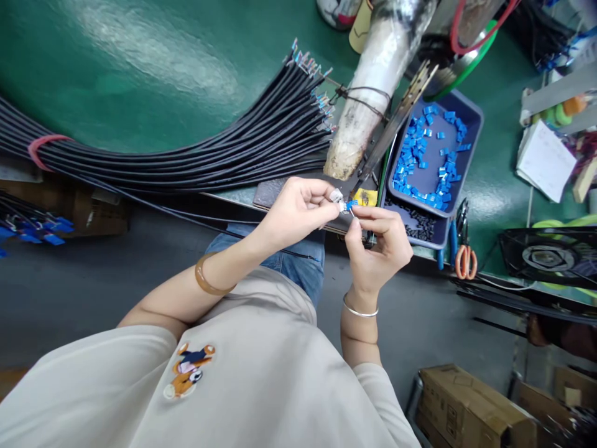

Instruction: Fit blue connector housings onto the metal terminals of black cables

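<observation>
My left hand (298,208) is closed in a pinch on the end of a thin black cable that runs back under my forearm. My right hand (379,239) meets it, fingers pinched on a small blue connector (349,205) at the cable's tip. Both hands hover just in front of the green table's (140,68) edge, above my lap. A thick bundle of black cables (209,152) with bared metal ends lies across the table to the left, tied with a red band (40,149).
A dark blue tray (469,115) of several loose blue connectors (420,155) sits right of my hands, over a tray of black parts (417,224). A taped white post (368,93) stands behind. Orange-handled scissors (465,258), papers (543,158), and cardboard boxes (471,404) lie right.
</observation>
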Available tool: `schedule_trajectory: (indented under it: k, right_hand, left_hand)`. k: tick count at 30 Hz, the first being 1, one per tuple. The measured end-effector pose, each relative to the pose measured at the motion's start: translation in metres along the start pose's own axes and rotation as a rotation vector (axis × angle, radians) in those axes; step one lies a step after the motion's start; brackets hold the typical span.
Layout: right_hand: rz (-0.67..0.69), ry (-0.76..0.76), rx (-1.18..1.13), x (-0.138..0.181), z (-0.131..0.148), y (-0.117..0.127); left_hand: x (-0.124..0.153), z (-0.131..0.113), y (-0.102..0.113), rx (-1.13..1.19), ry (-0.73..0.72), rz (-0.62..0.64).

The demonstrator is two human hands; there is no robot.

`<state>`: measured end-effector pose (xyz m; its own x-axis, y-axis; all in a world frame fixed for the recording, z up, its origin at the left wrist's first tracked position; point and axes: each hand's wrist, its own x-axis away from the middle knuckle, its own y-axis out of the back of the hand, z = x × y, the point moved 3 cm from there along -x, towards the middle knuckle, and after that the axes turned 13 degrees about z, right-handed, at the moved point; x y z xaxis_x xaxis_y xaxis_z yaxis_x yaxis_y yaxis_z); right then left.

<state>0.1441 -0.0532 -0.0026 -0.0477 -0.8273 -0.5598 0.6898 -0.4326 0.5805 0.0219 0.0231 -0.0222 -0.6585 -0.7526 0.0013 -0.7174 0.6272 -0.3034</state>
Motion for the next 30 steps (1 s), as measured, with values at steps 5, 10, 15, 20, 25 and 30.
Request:
schedule_trajectory:
  k: [5, 10, 15, 20, 25, 30]
  right_hand:
    - [-0.002, -0.022, -0.007, -0.0009, -0.0005, 0.0002]
    - [-0.024, -0.008, -0.011, -0.0019, 0.0003, -0.0003]
    - [-0.018, -0.013, 0.028, -0.0004, 0.0003, -0.0007]
    - [0.008, -0.010, 0.066, 0.0001, 0.0010, 0.0010]
    - [0.017, 0.001, 0.077, -0.0027, 0.0018, 0.0015]
    - [-0.001, 0.002, 0.060, -0.0047, 0.0037, 0.0014]
  left_hand:
    - [-0.0004, -0.0020, -0.0001, -0.005, -0.003, -0.027]
    - [0.0000, -0.0026, 0.0006, -0.068, 0.002, -0.048]
    - [-0.0004, -0.0014, -0.0010, -0.098, -0.045, -0.086]
    - [-0.0015, 0.0005, -0.0030, -0.125, -0.075, -0.110]
    - [-0.0023, 0.0010, -0.0025, -0.094, -0.054, -0.113]
    - [-0.0025, -0.0008, -0.0027, -0.077, -0.042, -0.107]
